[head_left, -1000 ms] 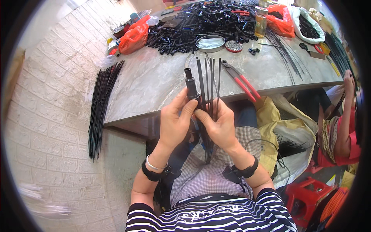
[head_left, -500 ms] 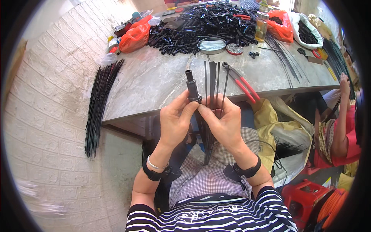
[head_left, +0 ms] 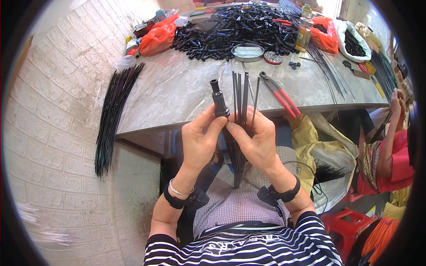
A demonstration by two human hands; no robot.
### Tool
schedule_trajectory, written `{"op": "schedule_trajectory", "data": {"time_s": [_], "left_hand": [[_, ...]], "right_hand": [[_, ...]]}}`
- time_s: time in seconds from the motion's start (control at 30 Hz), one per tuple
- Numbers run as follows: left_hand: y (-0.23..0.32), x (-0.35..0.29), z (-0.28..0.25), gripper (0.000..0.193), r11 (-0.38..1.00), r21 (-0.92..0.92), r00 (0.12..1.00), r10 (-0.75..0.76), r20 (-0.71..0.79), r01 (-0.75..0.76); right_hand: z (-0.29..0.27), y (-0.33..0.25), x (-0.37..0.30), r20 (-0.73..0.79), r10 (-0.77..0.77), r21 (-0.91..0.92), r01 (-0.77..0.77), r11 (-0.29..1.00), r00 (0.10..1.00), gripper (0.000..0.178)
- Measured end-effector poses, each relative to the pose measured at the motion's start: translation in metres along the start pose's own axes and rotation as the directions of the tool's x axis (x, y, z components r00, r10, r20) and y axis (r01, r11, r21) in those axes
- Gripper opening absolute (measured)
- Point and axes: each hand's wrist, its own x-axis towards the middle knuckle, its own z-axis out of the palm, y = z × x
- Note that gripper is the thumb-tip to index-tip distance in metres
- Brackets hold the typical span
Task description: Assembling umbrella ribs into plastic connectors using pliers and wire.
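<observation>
Both hands have drawn a touch nearer the body since a second ago, and the black tube now stands clear above the left thumb while the strips fan wider. Left hand pinches that tube at its collar, fingers closed on it; right hand is closed around a bunch of thin black strips, thumb tip meeting the left thumb. By my reading a strip is being lined up with the tube. Just beyond, at twelve o'clock, the table edge runs close to the knuckles, so room lies toward the lap. Red-handled pliers lie at one o'clock, near the strip tips. At nine o'clock a bundle of black rods hangs off the table's side. Far at twelve, a heap of black tubes.
</observation>
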Motion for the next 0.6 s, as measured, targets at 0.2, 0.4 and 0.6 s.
{"op": "schedule_trajectory", "data": {"time_s": [0.2, 0.4, 0.6], "left_hand": [[-0.001, -0.003, -0.007, 0.037, 1.0, -0.022, 0.998, -0.012, 0.061, 0.013], [0.005, 0.0, -0.018, 0.036, 0.999, 0.011, 0.981, -0.045, 0.186, 0.044], [0.019, -0.001, -0.018, 0.035, 0.997, -0.016, 0.98, -0.068, 0.186, 0.072]], "right_hand": [[0.001, -0.003, -0.001, 0.035, 0.242, 0.244, -0.244, 0.939, 0.97, 0.015], [-0.006, -0.004, 0.012, 0.153, 0.32, 0.239, -0.349, 0.906, 0.935, 0.02], [0.006, -0.013, 0.006, 0.06, 0.265, 0.057, -0.269, 0.962, 0.962, 0.013]]}}
